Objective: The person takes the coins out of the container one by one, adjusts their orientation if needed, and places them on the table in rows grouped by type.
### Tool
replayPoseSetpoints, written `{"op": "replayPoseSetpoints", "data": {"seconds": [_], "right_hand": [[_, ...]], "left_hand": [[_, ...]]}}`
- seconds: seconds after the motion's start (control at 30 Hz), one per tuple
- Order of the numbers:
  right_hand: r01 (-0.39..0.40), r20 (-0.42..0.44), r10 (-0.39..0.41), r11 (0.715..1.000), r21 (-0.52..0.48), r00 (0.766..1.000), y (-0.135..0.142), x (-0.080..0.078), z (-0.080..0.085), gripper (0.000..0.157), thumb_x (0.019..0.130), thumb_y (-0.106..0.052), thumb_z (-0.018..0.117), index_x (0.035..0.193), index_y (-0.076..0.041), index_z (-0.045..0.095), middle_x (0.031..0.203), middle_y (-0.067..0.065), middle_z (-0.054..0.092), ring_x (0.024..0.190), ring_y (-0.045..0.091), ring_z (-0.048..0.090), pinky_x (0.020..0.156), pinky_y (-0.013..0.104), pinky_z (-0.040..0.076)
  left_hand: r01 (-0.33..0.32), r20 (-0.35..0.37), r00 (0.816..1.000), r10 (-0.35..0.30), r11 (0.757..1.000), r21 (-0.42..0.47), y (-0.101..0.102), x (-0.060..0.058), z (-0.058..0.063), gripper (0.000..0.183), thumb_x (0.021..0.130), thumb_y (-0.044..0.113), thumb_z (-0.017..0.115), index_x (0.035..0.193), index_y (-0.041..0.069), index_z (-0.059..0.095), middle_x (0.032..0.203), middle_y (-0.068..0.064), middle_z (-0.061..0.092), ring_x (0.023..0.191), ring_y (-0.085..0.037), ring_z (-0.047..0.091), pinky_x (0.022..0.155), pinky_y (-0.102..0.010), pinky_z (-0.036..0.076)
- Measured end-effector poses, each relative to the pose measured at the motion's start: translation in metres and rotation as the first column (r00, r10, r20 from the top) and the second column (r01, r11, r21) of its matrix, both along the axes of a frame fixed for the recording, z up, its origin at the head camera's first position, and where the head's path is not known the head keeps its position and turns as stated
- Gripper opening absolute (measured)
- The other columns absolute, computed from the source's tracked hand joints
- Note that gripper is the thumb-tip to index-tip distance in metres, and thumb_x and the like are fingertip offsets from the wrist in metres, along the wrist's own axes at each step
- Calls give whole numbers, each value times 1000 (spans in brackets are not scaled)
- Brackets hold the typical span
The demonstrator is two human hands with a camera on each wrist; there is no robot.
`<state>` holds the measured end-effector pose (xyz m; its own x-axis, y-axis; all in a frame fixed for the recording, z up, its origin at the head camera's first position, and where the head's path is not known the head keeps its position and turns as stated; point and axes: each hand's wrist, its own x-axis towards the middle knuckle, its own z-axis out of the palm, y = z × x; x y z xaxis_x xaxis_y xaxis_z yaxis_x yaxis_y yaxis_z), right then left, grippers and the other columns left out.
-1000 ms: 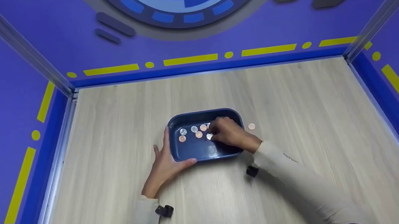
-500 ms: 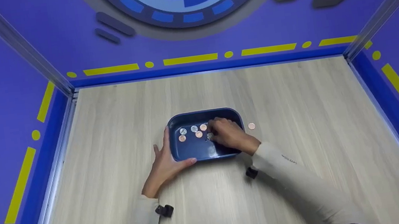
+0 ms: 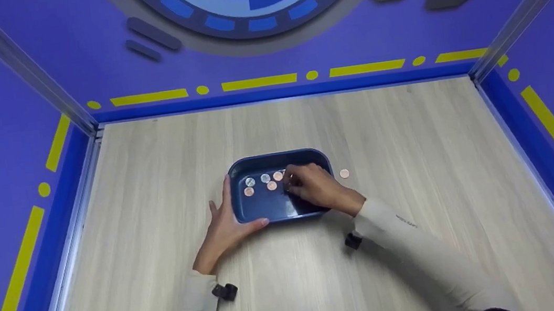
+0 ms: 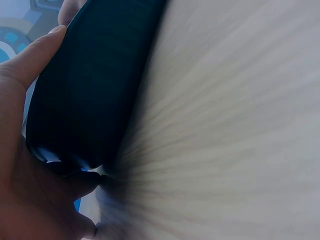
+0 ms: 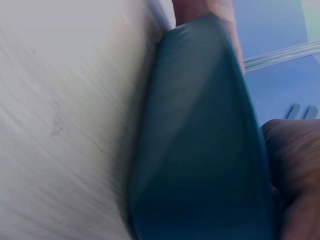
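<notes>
My left hand (image 3: 223,226) holds the near left corner of a dark blue rectangular dish (image 3: 268,210), thumb along the front wall and forefinger along the left side. The dish's outer wall (image 4: 95,80) fills much of the left wrist view. Inside, my right hand (image 3: 315,186) is lowered with thumb and fingers pinched together at a silver coin, mostly hidden by the fingertips. To its left lie several coins in two loose rows, among them a silver coin (image 3: 250,182) and a copper coin (image 3: 272,185). The right wrist view shows only the dish's outside and part of my right hand (image 5: 297,170).
One copper coin (image 3: 345,173) lies on the wooden table (image 3: 401,135) just right of the dish. Blue panels (image 3: 266,64) with yellow marks wall the table at the back and sides, with metal posts at the corners.
The silver coin under my right fingertips was bright and visible and is now mostly hidden between them. The right fingertips have drawn closer together. My left hand keeps its place on the dish.
</notes>
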<state>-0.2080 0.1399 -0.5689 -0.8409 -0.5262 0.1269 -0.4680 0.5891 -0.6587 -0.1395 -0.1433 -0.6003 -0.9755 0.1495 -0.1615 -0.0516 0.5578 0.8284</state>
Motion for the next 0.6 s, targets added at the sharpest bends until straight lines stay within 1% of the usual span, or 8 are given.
{"op": "replayPoseSetpoints", "data": {"seconds": [0.17, 0.3, 0.43, 0.6], "right_hand": [[2, 8, -1, 998, -67, 1000, 10, 4, 7, 12, 96, 4, 79, 104, -3, 73, 94, 9, 80, 85, 19, 75, 77, 40, 62], [41, 30, -38, 994, -98, 999, 19, 6, 14, 13, 95, 5, 78, 103, -3, 74, 93, 10, 79, 83, 17, 73, 76, 35, 60], [84, 48, -79, 988, -132, 996, 28, 6, 18, 14, 95, 6, 78, 104, -3, 74, 91, 6, 78, 81, 15, 70, 74, 31, 57], [114, 67, -103, 973, -198, 992, 41, 9, 22, 13, 95, 8, 78, 103, -1, 73, 92, 8, 79, 81, 15, 70, 75, 28, 58]], "left_hand": [[9, -11, 1000, -9, 1000, -1, 0, 0, -2, 149, 76, 63, 97, 179, 23, -3, 182, -24, 12, 158, -68, -8, 124, -80, 16], [8, -18, 1000, -8, 1000, 7, 1, 0, -2, 149, 75, 61, 98, 179, 20, -2, 182, -24, 12, 158, -68, -7, 125, -78, 13], [5, -15, 1000, -4, 1000, 12, 1, 0, -1, 149, 75, 61, 98, 179, 21, -2, 182, -23, 11, 158, -68, -7, 125, -79, 13], [-2, -14, 1000, 2, 1000, 11, 1, -1, -1, 149, 75, 62, 97, 179, 24, -2, 182, -23, 12, 158, -67, -8, 124, -80, 14]]}}
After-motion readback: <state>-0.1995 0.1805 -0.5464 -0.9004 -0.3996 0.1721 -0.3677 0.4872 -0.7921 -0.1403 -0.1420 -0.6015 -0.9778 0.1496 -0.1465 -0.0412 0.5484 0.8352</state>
